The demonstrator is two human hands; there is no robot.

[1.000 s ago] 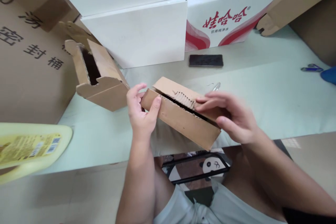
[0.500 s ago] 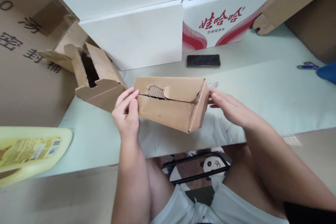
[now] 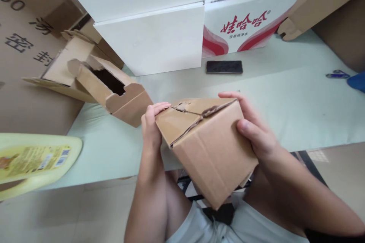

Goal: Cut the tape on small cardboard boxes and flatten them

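Between my hands is a brown cardboard box (image 3: 212, 152), tilted with one end toward me over the table edge. A torn patch and a seam show on its upper face. My left hand (image 3: 154, 123) grips the far left end, fingers over the top edge. My right hand (image 3: 255, 129) clasps the right side, thumb on the near end face and fingers behind. Just left of my left hand lies another cardboard box (image 3: 128, 102), its end open and dark inside. The underside of the held box is hidden.
White cartons (image 3: 151, 41) stand at the back, one carton with red lettering (image 3: 245, 26). A black phone (image 3: 224, 67) lies before them on the pale green tabletop (image 3: 296, 95). A yellow bottle (image 3: 37, 159) is at left, a large carton (image 3: 28, 83) behind it. Scissors (image 3: 338, 74) lie far right.
The held box has turned so its end face points toward me, and it has come closer. My right hand has shifted from beside the box to a firm hold on its side.
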